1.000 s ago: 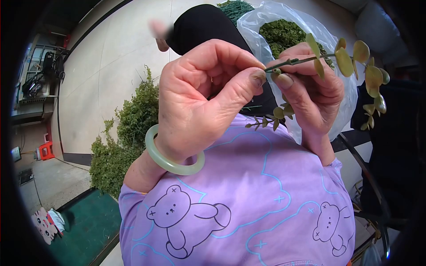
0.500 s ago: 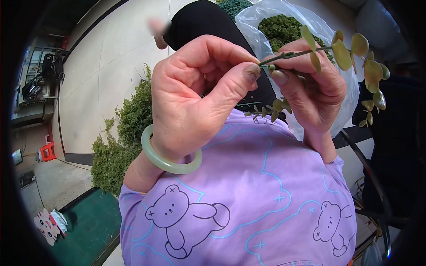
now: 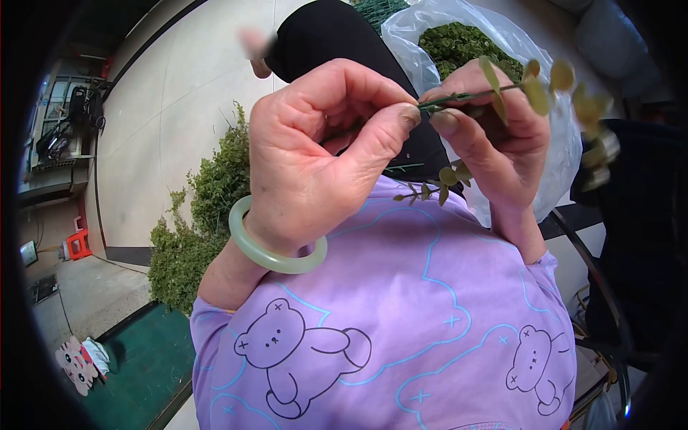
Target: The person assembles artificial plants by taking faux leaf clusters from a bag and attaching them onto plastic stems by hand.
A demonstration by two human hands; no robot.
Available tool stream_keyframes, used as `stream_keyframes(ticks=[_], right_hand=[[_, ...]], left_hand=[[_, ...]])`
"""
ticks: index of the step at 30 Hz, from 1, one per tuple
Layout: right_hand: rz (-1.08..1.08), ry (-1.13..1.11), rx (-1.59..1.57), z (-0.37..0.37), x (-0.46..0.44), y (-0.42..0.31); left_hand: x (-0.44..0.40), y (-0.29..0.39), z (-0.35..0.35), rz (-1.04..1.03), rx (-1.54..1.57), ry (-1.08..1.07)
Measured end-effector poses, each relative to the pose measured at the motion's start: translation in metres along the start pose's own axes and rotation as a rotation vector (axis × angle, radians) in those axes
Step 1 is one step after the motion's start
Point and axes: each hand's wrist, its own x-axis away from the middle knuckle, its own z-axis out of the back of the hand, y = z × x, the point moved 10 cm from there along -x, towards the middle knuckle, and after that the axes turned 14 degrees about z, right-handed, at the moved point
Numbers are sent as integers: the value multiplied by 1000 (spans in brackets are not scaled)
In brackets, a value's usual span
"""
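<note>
Between my two hands, in front of my chest, is a green stem (image 3: 448, 99) of what looks like an artificial eucalyptus sprig. My left hand (image 3: 315, 158), with a pale green bangle (image 3: 276, 259) at the wrist, pinches the stem's end between thumb and forefinger. Close beside it, my right hand (image 3: 505, 147) grips the sprig with thumb and fingers. Rounded yellow-green leaves (image 3: 536, 95) reach out to the right, the farthest ones blurred. A smaller leafy branch (image 3: 446, 178) hangs below the right hand. The fingers hide the spot where the stems meet.
A clear plastic bag (image 3: 562, 165) filled with green foliage (image 3: 462, 50) stands beyond my right hand. Bushy greenery (image 3: 218, 183) is piled left of my leg. A green surface (image 3: 143, 365) lies at lower left, a red stool (image 3: 78, 244) farther off. Dark metal framing (image 3: 591, 261) is at right.
The stems at my fingertips lie closer together now, and the small gap between them has closed. The sprig's leafy end has swung slightly left and downward. Both hands keep their grip.
</note>
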Motion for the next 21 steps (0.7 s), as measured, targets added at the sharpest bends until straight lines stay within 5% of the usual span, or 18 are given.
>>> stream_keyframes(ticks=[5, 10, 14, 21], right_hand=[[-211, 143, -256, -4, 12, 20], [-133, 142, -183, -3, 15, 21], [9, -35, -39, -4, 4, 10], [-112, 64, -158, -6, 20, 22]], left_hand=[[-3, -10, 0, 47, 67, 17], [-12, -27, -6, 186, 132, -71], [-18, -54, -17, 432, 347, -316], [-12, -72, -35, 577, 525, -539]])
